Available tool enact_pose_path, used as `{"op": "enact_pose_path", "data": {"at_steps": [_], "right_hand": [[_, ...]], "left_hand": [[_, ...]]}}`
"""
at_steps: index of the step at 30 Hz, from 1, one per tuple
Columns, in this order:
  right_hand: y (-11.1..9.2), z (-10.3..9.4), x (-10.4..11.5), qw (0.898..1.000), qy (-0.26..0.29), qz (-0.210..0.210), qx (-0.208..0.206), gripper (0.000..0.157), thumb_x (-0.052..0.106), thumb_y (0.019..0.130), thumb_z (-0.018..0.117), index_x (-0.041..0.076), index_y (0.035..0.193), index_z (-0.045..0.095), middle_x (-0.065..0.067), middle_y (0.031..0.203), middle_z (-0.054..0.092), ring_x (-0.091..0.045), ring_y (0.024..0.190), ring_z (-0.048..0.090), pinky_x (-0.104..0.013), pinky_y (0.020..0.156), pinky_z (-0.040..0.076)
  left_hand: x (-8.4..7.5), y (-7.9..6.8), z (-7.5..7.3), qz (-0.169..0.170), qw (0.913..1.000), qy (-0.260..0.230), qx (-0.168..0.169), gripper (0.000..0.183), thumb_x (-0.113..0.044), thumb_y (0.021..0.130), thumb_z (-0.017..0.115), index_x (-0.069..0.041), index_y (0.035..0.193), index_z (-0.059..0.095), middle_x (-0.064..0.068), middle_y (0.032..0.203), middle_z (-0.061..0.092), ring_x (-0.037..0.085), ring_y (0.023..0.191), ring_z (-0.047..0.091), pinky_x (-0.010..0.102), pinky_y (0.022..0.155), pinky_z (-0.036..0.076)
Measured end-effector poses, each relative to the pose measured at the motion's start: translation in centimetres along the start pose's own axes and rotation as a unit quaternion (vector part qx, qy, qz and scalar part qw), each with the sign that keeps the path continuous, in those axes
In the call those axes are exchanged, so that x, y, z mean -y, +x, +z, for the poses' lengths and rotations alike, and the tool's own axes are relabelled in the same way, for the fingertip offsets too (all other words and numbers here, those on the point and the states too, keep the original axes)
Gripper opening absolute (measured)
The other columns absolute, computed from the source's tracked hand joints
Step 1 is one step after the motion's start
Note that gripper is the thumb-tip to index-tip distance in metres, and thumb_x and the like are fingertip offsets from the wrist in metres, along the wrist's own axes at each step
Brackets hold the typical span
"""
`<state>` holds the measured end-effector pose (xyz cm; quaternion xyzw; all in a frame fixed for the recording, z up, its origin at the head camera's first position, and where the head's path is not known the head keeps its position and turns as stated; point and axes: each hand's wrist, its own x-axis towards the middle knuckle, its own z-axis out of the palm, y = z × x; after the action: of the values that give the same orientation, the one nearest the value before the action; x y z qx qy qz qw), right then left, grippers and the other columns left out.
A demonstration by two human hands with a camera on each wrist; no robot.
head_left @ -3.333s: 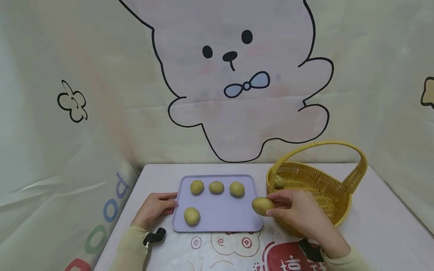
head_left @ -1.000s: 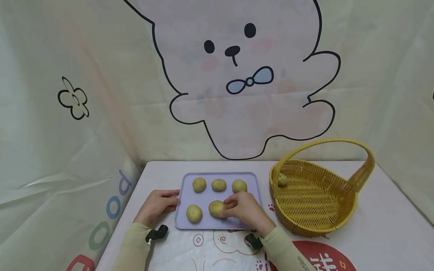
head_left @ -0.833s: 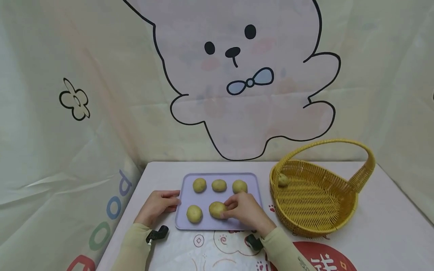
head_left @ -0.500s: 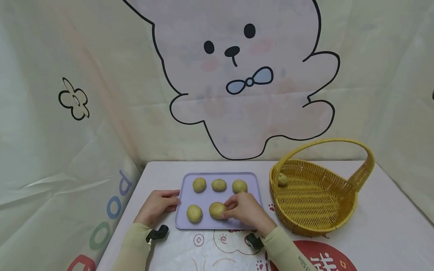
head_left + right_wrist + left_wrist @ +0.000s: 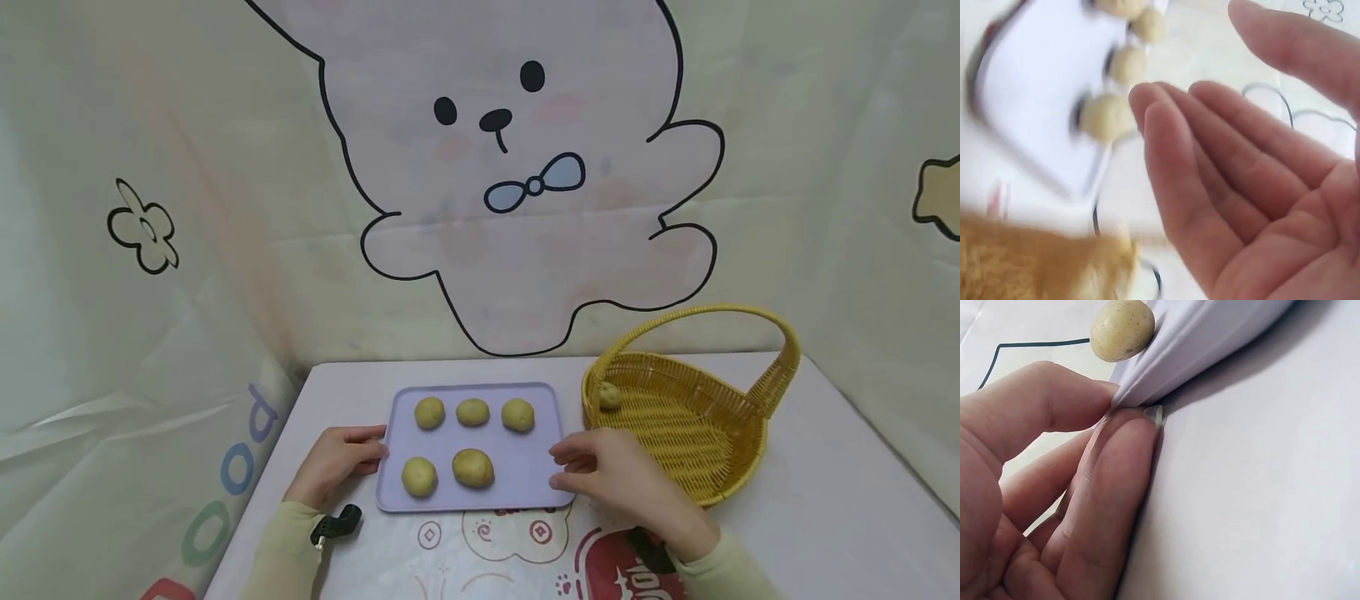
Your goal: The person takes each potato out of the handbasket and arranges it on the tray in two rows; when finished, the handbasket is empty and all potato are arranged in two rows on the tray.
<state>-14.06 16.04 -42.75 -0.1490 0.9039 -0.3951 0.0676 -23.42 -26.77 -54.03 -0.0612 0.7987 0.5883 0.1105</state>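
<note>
A lilac tray [image 5: 517,487] bears several potatoes: three in the back row and two in front, the right of these the larger potato [image 5: 472,468]. My left hand [image 5: 337,460] pinches the tray's left edge; in the left wrist view the thumb [image 5: 1079,400] lies on the rim and a fingertip [image 5: 1129,444] sits against it from below. At the tray's right side my right hand [image 5: 622,475] holds nothing, its thumb apart from its fingers [image 5: 1210,156]. It stands between the tray and the yellow wicker basket [image 5: 675,367], where one potato [image 5: 609,396] lies at the left wall.
The basket's tall handle [image 5: 705,310] arches over it at the table's right. A white printed cloth [image 5: 375,550] covers the table, with a red printed patch near my right wrist. Behind hangs a curtain [image 5: 247,292] with a cartoon bear.
My right hand carried a potato from beside the basket to the tray's front row, let go of it, and has moved right to the tray's right edge. My left hand has stayed at the tray.
</note>
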Motion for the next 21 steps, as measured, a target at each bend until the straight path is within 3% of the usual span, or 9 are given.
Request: {"op": "enact_pose_path", "data": {"at_steps": [6, 11, 15, 21], "right_hand": [[-1.8, -5.5, -1.5, 0.996, -0.071, 0.038, -0.027, 0.03, 0.034, 0.092, 0.087, 0.015, 0.114, 0.083, 0.006, 0.103, 0.081, -0.009, 0.093, 0.074, -0.028, 0.079, 0.064], [-0.1, -8.6, -3.9, 0.989, -0.126, 0.055, -0.055, 0.036, 0.037, 0.094, 0.085, 0.011, 0.119, 0.082, -0.001, 0.11, 0.082, -0.02, 0.102, 0.076, -0.047, 0.091, 0.065], [1.9, -9.9, -5.9, 0.985, -0.145, 0.077, -0.049, 0.045, 0.039, 0.096, 0.082, 0.005, 0.126, 0.079, -0.011, 0.117, 0.081, -0.033, 0.111, 0.074, -0.057, 0.096, 0.062], [5.2, -10.1, -7.8, 0.985, -0.142, 0.095, -0.027, 0.045, 0.035, 0.097, 0.081, 0.001, 0.127, 0.078, -0.019, 0.125, 0.079, -0.041, 0.119, 0.072, -0.06, 0.1, 0.06]], "left_hand": [[0.2, 0.3, 0.0, 0.002, 1.0, -0.001, 0.004, 0.052, -0.012, 0.089, 0.085, -0.002, 0.139, 0.072, 0.016, 0.128, 0.077, 0.012, 0.092, 0.076, 0.026, 0.079, 0.066], [0.3, 0.2, -0.2, 0.001, 1.0, -0.006, 0.0, 0.052, -0.011, 0.089, 0.084, -0.001, 0.139, 0.072, 0.015, 0.125, 0.078, 0.011, 0.091, 0.075, 0.024, 0.078, 0.066], [0.2, 0.1, -0.1, 0.0, 1.0, -0.006, 0.001, 0.053, -0.011, 0.088, 0.085, -0.001, 0.138, 0.072, 0.013, 0.122, 0.078, 0.011, 0.09, 0.075, 0.024, 0.078, 0.066], [0.1, 0.1, 0.1, -0.002, 1.0, -0.003, -0.003, 0.052, -0.011, 0.088, 0.085, -0.002, 0.138, 0.073, 0.01, 0.116, 0.079, 0.011, 0.09, 0.075, 0.025, 0.078, 0.066]]}}
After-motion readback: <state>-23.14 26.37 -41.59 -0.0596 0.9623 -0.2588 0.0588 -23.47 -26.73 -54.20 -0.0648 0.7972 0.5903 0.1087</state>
